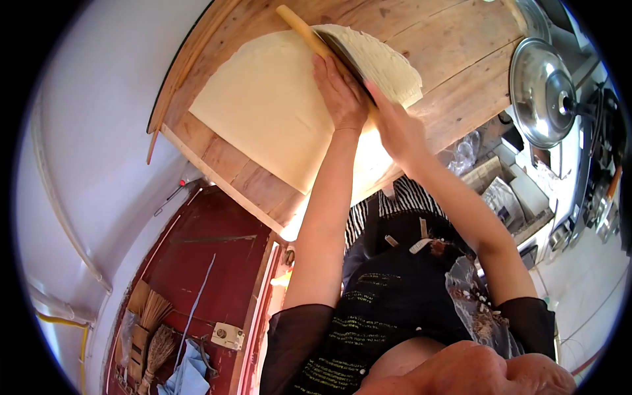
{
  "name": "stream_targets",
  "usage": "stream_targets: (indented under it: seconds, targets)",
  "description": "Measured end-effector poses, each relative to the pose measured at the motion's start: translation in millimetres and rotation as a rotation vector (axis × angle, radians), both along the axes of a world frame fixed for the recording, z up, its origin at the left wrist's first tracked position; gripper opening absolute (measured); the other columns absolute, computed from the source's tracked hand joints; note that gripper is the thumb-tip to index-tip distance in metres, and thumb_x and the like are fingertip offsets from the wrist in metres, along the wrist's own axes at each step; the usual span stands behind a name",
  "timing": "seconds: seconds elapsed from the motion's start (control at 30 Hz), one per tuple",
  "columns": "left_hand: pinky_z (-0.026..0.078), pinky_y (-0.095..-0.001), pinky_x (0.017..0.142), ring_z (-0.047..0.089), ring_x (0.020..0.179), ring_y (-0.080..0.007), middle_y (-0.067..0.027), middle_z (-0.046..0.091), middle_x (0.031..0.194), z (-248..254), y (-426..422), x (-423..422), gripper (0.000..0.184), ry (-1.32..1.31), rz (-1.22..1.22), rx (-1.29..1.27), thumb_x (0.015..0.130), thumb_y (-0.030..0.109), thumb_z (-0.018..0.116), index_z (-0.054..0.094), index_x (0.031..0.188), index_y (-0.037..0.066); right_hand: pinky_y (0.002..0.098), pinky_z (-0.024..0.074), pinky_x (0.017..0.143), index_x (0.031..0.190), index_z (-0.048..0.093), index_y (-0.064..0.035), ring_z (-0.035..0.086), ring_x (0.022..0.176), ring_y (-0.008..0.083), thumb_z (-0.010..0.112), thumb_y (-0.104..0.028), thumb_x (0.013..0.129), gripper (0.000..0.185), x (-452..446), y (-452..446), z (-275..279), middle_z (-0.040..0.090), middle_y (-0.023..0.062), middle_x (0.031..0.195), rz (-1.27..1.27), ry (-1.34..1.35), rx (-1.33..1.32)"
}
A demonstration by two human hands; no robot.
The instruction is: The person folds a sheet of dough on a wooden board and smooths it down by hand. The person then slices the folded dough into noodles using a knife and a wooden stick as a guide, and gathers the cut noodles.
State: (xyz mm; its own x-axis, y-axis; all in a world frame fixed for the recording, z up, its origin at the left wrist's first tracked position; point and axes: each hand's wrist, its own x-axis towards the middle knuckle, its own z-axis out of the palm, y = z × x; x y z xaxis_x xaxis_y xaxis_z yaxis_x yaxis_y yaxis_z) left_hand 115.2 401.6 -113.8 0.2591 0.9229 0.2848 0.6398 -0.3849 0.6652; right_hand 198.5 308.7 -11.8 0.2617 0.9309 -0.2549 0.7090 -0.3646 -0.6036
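Note:
A wide, thin sheet of pale dough [263,108] lies on the round wooden board. Across it rests a wooden rolling pin [299,25], set slantwise. My left hand [342,95] lies over the pin with its fingers stretched out flat along it. Against the pin's right side stands a dark knife blade [342,54]. My right hand [398,131] is closed at the near end of the knife; its handle is hidden by the hand. To the right of the blade is a smaller part of the dough [385,59], with a ragged outer edge.
Thin wooden sticks [176,82] lie along the left edge of the wooden board [454,85]. A shiny metal lid [541,92] stands at the right. Below left is a dark red door [210,224], with straw brushes [155,306] and a blue cloth [187,368] near it.

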Motion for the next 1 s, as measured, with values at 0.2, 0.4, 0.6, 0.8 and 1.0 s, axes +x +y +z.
stream_targets:
  seconds: [0.2, 0.4, 0.6, 0.8, 1.0]
  targets:
    - [0.020, -0.0527, 0.113, 0.025, 0.135, -0.0450, -0.0299, 0.025, 0.146, 59, 5, 10, 0.055, -0.179, 0.050, -0.510, 0.090, 0.013, 0.050, 0.029, 0.138, -0.005, 0.0430, 0.0487, 0.067, 0.141, 0.040, -0.0186, 0.062, 0.074, 0.0344, 0.050, -0.015, 0.087, 0.055, 21, 137, 40, 0.065, 0.0168, 0.079, 0.071, -0.002, 0.003]
    - [0.021, -0.0494, 0.113, 0.022, 0.137, -0.0453, -0.0289, 0.026, 0.146, 42, -13, -14, 0.070, 0.018, 0.011, -0.076, 0.082, 0.020, 0.058, 0.027, 0.141, -0.001, 0.0398, 0.0499, 0.069, 0.138, 0.045, -0.0212, 0.064, 0.077, 0.0284, 0.049, -0.012, 0.088, 0.051, 62, 53, 82, 0.066, 0.0127, 0.084, -0.001, 0.111, -0.056]
    - [0.014, -0.0534, 0.114, 0.016, 0.138, -0.0489, -0.0316, 0.022, 0.148, 35, -28, -56, 0.070, 0.057, 0.300, -0.221, 0.079, 0.008, 0.053, 0.025, 0.143, 0.001, 0.0414, 0.0483, 0.067, 0.139, 0.045, -0.0258, 0.060, 0.077, 0.0299, 0.057, -0.012, 0.086, 0.056, 126, -54, 25, 0.060, 0.0095, 0.091, -0.249, -0.368, 0.183]
    - [0.025, -0.0530, 0.112, 0.023, 0.138, -0.0443, -0.0243, 0.030, 0.147, 63, -94, -51, 0.056, 0.107, 0.102, -0.025, 0.080, 0.004, 0.050, 0.041, 0.135, 0.000, 0.0448, 0.0455, 0.074, 0.140, 0.041, -0.0313, 0.057, 0.087, 0.0307, 0.062, -0.014, 0.084, 0.062, 193, -63, -38, 0.054, 0.0110, 0.094, -0.295, -0.758, 0.132]
    - [0.042, -0.0441, 0.096, 0.047, 0.114, -0.0343, -0.0213, 0.045, 0.123, 65, -160, 2, 0.049, -0.022, 0.119, -0.390, 0.085, 0.008, 0.055, 0.042, 0.131, 0.000, 0.0446, 0.0438, 0.083, 0.138, 0.043, -0.0300, 0.055, 0.098, 0.0296, 0.063, -0.018, 0.086, 0.058, 209, -75, -66, 0.055, 0.0102, 0.106, -0.335, -0.736, 0.079]
